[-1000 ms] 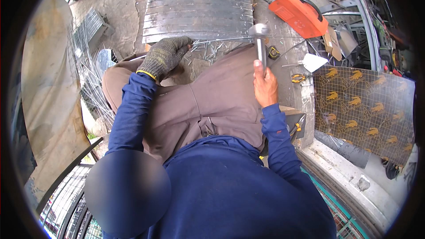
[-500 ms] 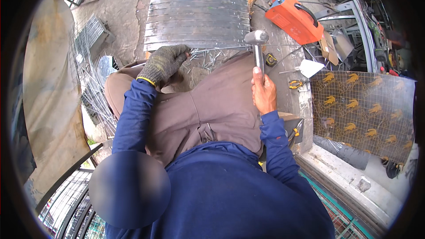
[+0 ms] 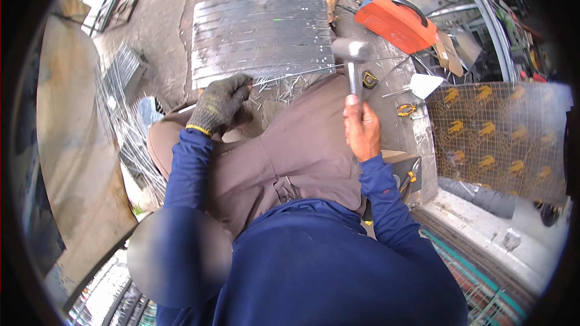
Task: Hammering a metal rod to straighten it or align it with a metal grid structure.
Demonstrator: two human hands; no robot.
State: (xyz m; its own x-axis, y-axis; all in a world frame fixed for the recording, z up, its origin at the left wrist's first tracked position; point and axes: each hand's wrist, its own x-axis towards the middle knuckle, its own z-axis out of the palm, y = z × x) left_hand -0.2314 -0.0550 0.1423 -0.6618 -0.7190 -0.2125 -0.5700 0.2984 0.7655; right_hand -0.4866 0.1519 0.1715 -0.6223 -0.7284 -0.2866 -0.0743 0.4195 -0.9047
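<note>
My left hand (image 3: 219,104), in a grey knit glove with a yellow cuff, is closed round a thin metal rod (image 3: 293,75). The rod runs out to the right, along the near edge of a slatted grey metal panel (image 3: 260,36) on the ground. My bare right hand (image 3: 362,128) grips a steel hammer (image 3: 352,52) by its handle, thumb along the shaft. The hammer is raised over my right knee, head up and slightly blurred. Several short metal pieces (image 3: 283,90) are scattered between my legs, near the panel.
An orange machine with a black handle (image 3: 396,18) stands at the far right. Nearer are a tape measure (image 3: 370,79), pliers (image 3: 406,110) and a white triangular plate (image 3: 425,86). A patterned sheet (image 3: 498,139) lies right; wire bundles (image 3: 136,130) and a stained sheet (image 3: 81,139) lie left.
The whole view has shifted slightly. My left hand has turned a little and sits slightly lower against the panel's near edge. The hammer stays raised in my right hand.
</note>
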